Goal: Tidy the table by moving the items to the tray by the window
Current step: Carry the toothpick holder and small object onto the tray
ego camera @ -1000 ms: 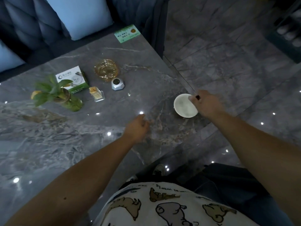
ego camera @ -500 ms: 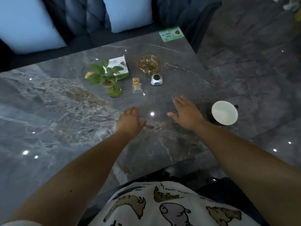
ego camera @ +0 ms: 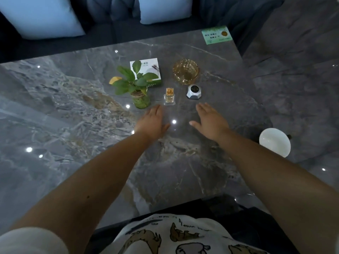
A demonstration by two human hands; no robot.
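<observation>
On the grey marble table point(ego camera: 55, 110) stands a cluster of items: a green plant in a glass jar point(ego camera: 140, 96), a white-and-green box point(ego camera: 146, 69) behind it, a clear toothpick holder point(ego camera: 169, 97), an amber glass ashtray point(ego camera: 185, 73) and a silver call button point(ego camera: 194, 91). My left hand point(ego camera: 151, 122) is stretched flat, its fingertips just short of the jar and the toothpick holder. My right hand point(ego camera: 211, 121) is also flat, fingertips just below the call button. Neither hand holds anything. A white bowl point(ego camera: 274, 142) sits at the table's right edge. No tray is in view.
A green card point(ego camera: 216, 35) lies at the table's far right corner. A dark sofa with pale blue cushions point(ego camera: 42, 17) runs along the far side. Grey tiled floor point(ego camera: 297, 61) lies to the right of the table.
My right hand let go of the white bowl at the table's right edge and moved left and forward. Both hands have reached farther toward the cluster of items.
</observation>
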